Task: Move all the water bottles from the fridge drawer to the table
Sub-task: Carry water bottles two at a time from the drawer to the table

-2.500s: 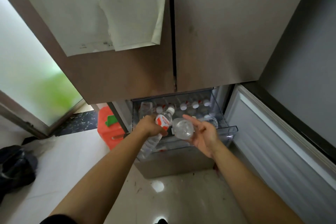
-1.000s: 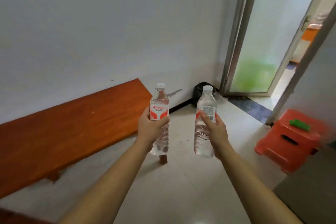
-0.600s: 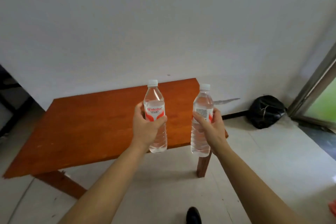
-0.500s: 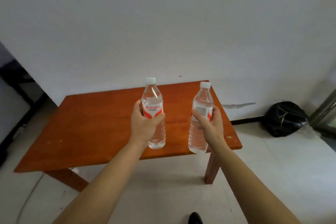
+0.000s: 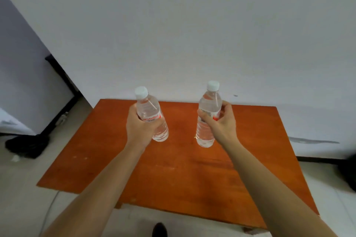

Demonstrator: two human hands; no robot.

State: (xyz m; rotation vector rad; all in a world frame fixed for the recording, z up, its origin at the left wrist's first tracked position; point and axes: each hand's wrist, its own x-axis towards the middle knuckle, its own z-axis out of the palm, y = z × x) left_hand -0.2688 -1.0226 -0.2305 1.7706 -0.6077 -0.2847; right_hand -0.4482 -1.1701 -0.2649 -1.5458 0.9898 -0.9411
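Fingers (image 5: 157,124) of left hand (image 5: 138,129) were curled round the labelled middle of left bottle (image 5: 149,107): clear, white cap, top leaning left. Fingers of right hand (image 5: 221,127) were curled round the label of right bottle (image 5: 210,102): clear, white cap, near upright. Both bottles hung over the middle of the orange wooden surface (image 5: 183,169), well apart; whether their bases touched it could not be told. Beyond stood a white wall (image 5: 192,34). At far left, a dark bundle (image 5: 27,146) lay on the pale floor (image 5: 28,179).
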